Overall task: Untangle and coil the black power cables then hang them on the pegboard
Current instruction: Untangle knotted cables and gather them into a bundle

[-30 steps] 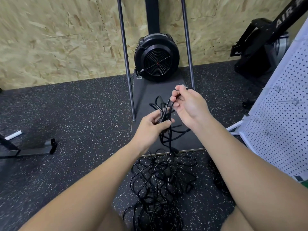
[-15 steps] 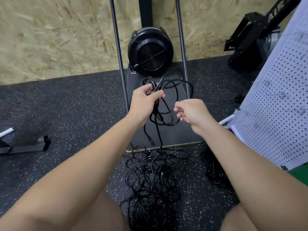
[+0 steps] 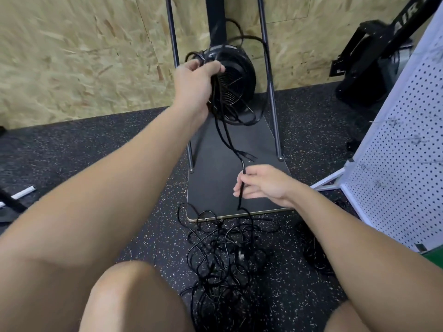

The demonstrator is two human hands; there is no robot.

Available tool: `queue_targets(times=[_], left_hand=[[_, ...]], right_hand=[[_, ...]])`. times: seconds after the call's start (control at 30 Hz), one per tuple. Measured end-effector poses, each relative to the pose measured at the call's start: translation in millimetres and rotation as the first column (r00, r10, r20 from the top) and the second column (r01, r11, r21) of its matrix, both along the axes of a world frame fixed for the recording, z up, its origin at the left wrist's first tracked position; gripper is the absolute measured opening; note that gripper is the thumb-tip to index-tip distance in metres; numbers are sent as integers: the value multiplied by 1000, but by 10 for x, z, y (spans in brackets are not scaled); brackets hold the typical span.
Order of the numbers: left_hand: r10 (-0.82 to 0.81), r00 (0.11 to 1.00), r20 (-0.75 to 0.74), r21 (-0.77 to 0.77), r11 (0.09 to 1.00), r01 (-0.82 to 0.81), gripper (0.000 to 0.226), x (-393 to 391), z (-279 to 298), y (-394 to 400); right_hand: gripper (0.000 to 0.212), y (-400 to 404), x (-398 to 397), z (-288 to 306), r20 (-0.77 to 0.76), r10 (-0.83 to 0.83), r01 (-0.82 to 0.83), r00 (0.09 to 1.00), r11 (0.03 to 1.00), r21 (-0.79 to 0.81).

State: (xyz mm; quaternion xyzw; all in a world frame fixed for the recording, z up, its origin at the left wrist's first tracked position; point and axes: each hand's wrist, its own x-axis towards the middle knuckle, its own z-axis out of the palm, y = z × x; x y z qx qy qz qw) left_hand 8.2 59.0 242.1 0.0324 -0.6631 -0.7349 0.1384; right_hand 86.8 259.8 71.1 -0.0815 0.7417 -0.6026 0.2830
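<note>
One black power cable (image 3: 225, 133) is up off the floor, stretched between both hands. The left hand (image 3: 195, 85) is raised high in front of the round black fan housing (image 3: 236, 77), fingers curled tight round a bunch of gathered loops. Those loops (image 3: 254, 44) arc up and over to the right, across the fan and one of the thin metal uprights (image 3: 269, 75), then swing back down beneath the fist.

From the fist two strands drop down over the dark board (image 3: 215, 183). The right hand (image 3: 266, 185) sits lower and nearer, pinching one strand between thumb and fingertips, the other fingers loosely bent. Below that pinch the cable runs on down, off the board's front edge.

And there it joins the rest: a tangled heap of cables (image 3: 223, 255) on the speckled rubber floor (image 3: 84, 144), just in front of the board, between the person's bare knees. A second, smaller dark bundle (image 3: 314, 250) lies on the floor to the right, partly hidden behind the right forearm.

The white pegboard (image 3: 407, 164) stands at the right edge on its white frame, with a few thin wire hooks in its holes. Behind everything runs a chipboard wall (image 3: 72, 56), and a black exercise machine (image 3: 374, 63) stands in the far right corner.
</note>
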Motion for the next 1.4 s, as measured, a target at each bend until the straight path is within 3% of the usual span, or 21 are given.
queue_targets(times=[0.13,0.23,0.37,0.47,0.6,0.7,1.03,1.1,1.2,1.27,1.33,1.4], left_hand=[[33,996,-80,-144,989,-44,21,-87,-87,-151],[6,996,-90,-276,961,-31,11,13,-462,-190],[2,1000,29,-417,909,10,39,299,-1130,-229],[-110,986,122,-326,934,144,44,740,-1416,-98],[-289,946,149,-158,937,312,30,1055,-1566,98],[-325,942,80,-212,918,335,32,1086,-1507,158],[-217,968,125,-329,912,246,33,1010,-1578,164],[-155,977,147,-303,933,194,37,959,-1572,161],[-70,987,143,-244,964,104,36,851,-1416,160],[-47,994,102,-196,978,67,27,741,-1226,155],[-42,998,56,-181,982,51,24,608,-1002,159],[-46,998,38,-157,986,52,19,478,-746,156]], right_hand=[[25,27,-47,288,-22,-273,264,962,945,-195],[17,41,-64,413,45,-368,357,929,851,-385],[13,-70,-70,525,129,-444,432,887,699,-569],[13,-186,-90,613,157,-490,463,858,602,-651],[16,-266,-133,630,108,-561,492,821,598,-633],[14,-211,-153,588,150,-553,513,820,594,-619],[25,74,-118,430,111,-512,500,852,729,-467],[21,113,-123,453,38,-538,506,842,762,-404],[11,149,-71,531,-190,-567,537,802,822,-188],[17,151,-11,540,-269,-422,428,866,903,-39],[24,112,58,490,-228,-149,184,962,973,140],[43,50,72,292,-248,94,25,964,898,439]])
